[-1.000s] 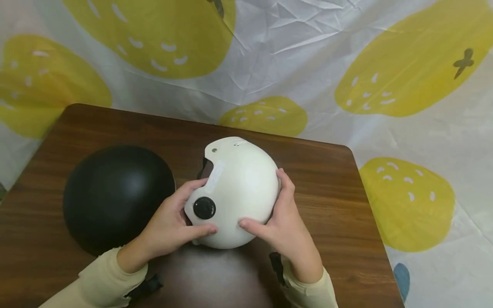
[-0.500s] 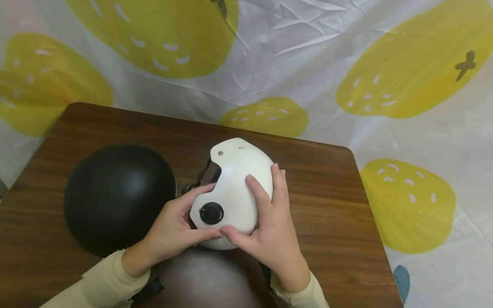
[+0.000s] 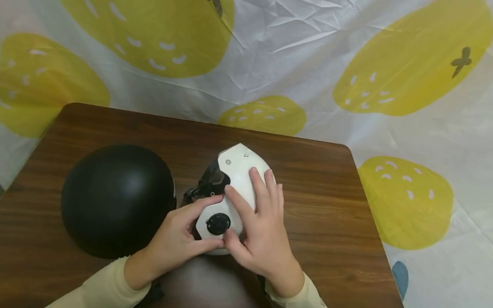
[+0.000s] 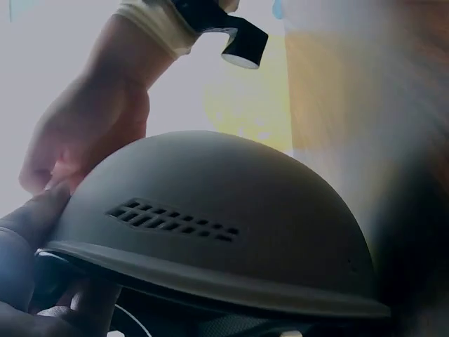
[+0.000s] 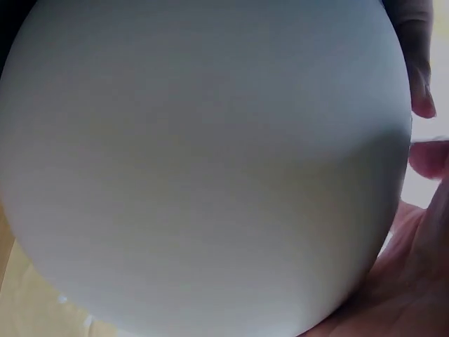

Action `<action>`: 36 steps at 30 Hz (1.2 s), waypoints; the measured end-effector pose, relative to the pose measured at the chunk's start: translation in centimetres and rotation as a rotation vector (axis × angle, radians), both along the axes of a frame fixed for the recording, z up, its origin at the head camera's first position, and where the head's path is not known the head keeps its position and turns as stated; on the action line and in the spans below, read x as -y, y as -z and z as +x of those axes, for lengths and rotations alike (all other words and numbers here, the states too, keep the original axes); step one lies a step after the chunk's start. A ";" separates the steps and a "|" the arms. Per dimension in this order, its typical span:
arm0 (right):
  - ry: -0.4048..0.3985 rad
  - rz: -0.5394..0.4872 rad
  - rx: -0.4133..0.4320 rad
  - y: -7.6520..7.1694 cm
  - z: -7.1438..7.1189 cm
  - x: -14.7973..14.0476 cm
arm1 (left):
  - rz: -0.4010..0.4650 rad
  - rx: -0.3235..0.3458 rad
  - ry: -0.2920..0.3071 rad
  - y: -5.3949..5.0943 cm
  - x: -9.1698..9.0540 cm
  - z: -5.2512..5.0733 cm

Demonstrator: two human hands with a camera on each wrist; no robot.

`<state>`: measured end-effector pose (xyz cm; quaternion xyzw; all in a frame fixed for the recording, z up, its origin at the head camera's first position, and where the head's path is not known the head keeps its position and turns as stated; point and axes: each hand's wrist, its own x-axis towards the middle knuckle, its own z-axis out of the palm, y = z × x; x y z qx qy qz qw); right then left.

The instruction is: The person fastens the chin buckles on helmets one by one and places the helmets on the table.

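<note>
A white helmet (image 3: 245,175) with a round black disc (image 3: 218,223) on its side is tilted above the table, its black inner straps (image 3: 202,188) showing to the left. My left hand (image 3: 169,239) grips its lower left edge, thumb below the disc and fingers at the rim. My right hand (image 3: 265,239) rests on the shell with its fingers spread and fairly straight. The right thumb touches near the disc, close to the left thumb. A slotted vent (image 4: 172,221) shows in the left wrist view, and the bare shell (image 5: 196,161) fills the right wrist view.
Close by on the left, a black helmet (image 3: 115,201) sits on the dark wooden table (image 3: 319,205), dome upward. Behind and to the right hangs a white cloth (image 3: 300,55) with large yellow fruit prints.
The white helmet has turned and shifted slightly right, so more of its inner straps shows. My right hand has slid from its far right side onto the shell near the disc; my left keeps its hold.
</note>
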<state>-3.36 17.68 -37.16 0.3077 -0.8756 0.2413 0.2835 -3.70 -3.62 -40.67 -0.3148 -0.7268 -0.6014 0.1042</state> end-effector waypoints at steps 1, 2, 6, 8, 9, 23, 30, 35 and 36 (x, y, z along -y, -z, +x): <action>-0.007 0.006 0.001 0.0 0.1 0.0 | -0.013 -0.023 -0.005 0.1 -0.1 0.2; -0.013 0.014 0.005 -0.1 0.1 0.1 | -0.024 -0.044 -0.005 0.1 -0.3 0.4; -0.030 0.030 0.012 -0.2 0.3 0.2 | -0.035 -0.082 0.015 0.4 -0.7 0.9; -0.024 0.027 0.009 -0.2 0.3 0.3 | -0.035 -0.103 0.012 0.5 -0.9 1.0; -0.019 0.022 0.012 -0.3 0.3 0.3 | -0.041 -0.118 0.003 0.6 -0.9 1.0; 0.093 -0.022 0.071 -0.1 0.4 -0.2 | -0.076 -0.239 -0.036 0.7 -1.7 0.9; 0.113 -0.098 0.136 0.0 0.5 -0.8 | -0.043 -0.179 0.049 0.5 -1.8 0.6; 0.133 -0.108 0.140 -0.3 0.5 -1.1 | -0.068 -0.192 0.095 -0.1 -0.2 -0.6; 0.137 -0.106 0.144 -0.4 0.5 -1.2 | -0.090 -0.191 0.089 -0.4 0.4 -0.9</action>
